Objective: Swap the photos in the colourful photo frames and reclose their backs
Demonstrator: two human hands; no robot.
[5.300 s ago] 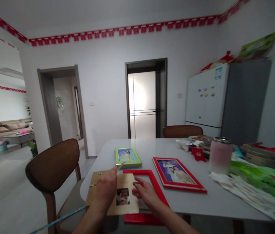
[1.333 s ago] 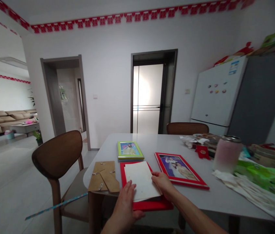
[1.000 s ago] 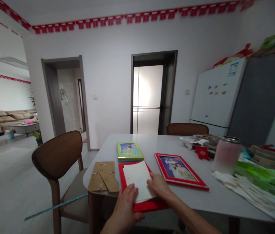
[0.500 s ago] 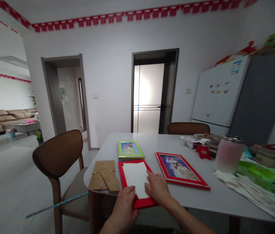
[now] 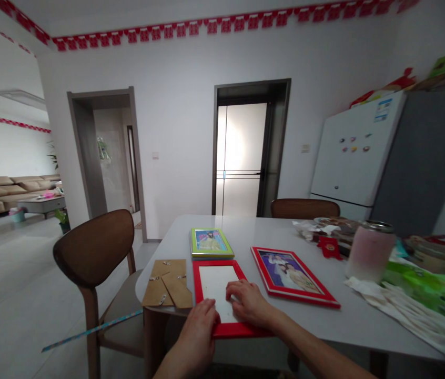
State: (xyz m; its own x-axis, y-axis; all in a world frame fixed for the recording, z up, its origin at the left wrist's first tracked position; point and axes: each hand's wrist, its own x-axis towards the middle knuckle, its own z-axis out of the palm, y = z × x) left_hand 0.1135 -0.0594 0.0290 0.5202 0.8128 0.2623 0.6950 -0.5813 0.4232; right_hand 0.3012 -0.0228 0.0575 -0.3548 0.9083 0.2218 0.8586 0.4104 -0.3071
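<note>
A red picture frame (image 5: 233, 330) lies in front of me at the table's near edge, with a white sheet (image 5: 216, 284) set inside its border. My left hand (image 5: 202, 325) grips the near left corner of this frame, fingers on top and thumb out of sight. On the sheet rest the bent fingertips of my right hand (image 5: 251, 304), which are apart and hold nothing. To the left is a brown backing board (image 5: 168, 284) with small metal clips and a stand flap. Beyond the red frame lies a green picture frame (image 5: 211, 243) with a photo. A second red-framed photo (image 5: 293, 276) is at the right.
A pink jar (image 5: 371, 252), white gloves (image 5: 396, 305) and a green bag (image 5: 435, 289) crowd the table's right side. A red packet (image 5: 329, 247) lies behind them. One brown chair (image 5: 96, 252) stands at the left, another (image 5: 305, 207) at the far side.
My right hand has moved from the frame's right edge onto the white sheet, its fingers more bent. The sheet now sits lower and squarely within the red border. My left hand stays near the corner.
</note>
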